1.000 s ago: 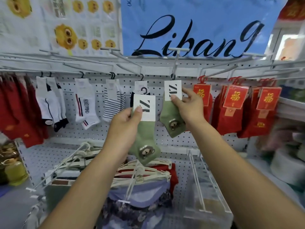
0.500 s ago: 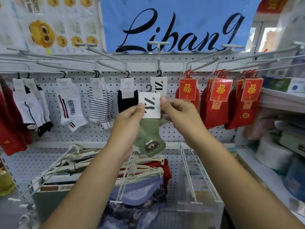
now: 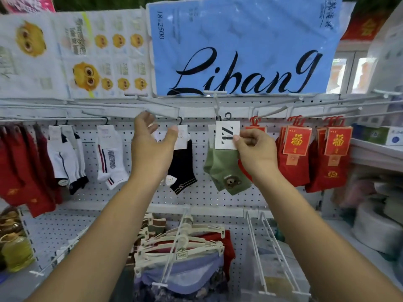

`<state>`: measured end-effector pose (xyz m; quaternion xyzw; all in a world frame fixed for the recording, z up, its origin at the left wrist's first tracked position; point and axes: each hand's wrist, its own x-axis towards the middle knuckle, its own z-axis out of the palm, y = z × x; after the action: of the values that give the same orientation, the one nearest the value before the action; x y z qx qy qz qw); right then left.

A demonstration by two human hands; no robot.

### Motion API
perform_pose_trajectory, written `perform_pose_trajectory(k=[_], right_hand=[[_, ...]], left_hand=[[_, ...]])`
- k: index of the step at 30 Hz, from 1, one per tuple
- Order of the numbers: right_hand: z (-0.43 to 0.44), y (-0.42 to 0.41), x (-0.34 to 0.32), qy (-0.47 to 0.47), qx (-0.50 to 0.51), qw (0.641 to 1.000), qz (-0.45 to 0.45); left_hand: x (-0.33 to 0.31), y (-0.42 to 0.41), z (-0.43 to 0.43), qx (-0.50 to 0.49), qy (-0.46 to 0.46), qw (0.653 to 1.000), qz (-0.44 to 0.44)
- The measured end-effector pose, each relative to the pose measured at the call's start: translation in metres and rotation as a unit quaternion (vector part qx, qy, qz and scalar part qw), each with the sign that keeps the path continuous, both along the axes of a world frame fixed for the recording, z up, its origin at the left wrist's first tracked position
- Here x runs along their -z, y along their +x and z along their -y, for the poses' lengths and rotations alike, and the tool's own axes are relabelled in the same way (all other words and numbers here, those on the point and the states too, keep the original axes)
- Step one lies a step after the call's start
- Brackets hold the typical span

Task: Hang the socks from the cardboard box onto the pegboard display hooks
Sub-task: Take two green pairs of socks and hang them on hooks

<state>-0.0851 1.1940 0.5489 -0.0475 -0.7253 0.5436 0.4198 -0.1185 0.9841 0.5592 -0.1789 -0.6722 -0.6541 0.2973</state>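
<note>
Green bear socks (image 3: 226, 171): count two, one behind the other, at the pegboard hook (image 3: 215, 103) just above your right grip (image 3: 255, 149). Soft, light, limp knit, judged easy to carry. The stiff white header card (image 3: 225, 136) was the sound place to hold, and your right grip pinched its edge. Your left grip (image 3: 150, 144) hung wide, holding nothing. One black sock (image 3: 183, 168) hung between the two grips.
</note>
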Motion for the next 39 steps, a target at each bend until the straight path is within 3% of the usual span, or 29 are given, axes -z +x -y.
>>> perform_pose_trajectory(k=[18,25,29,32,39], right_hand=[[-0.009,-0.039,-0.004,0.100,-0.005,0.993,0.060],[-0.010,-0.027,-0.003,0.104,-0.020,0.991,0.084],[-0.007,0.001,0.013,0.163,0.028,0.986,0.030],[0.000,0.027,0.031,0.201,-0.005,0.979,-0.025],[0.046,0.070,0.090,0.289,-0.176,0.941,0.020]], left_hand=[[-0.003,-0.004,0.011,-0.007,-0.101,0.993,-0.052],[-0.003,0.011,0.027,0.003,-0.221,0.975,-0.006],[0.025,0.037,0.043,-0.078,-0.280,0.957,-0.014],[0.055,0.059,0.055,-0.103,-0.317,0.943,-0.019],[0.128,0.114,0.079,-0.148,-0.349,0.924,0.041]])
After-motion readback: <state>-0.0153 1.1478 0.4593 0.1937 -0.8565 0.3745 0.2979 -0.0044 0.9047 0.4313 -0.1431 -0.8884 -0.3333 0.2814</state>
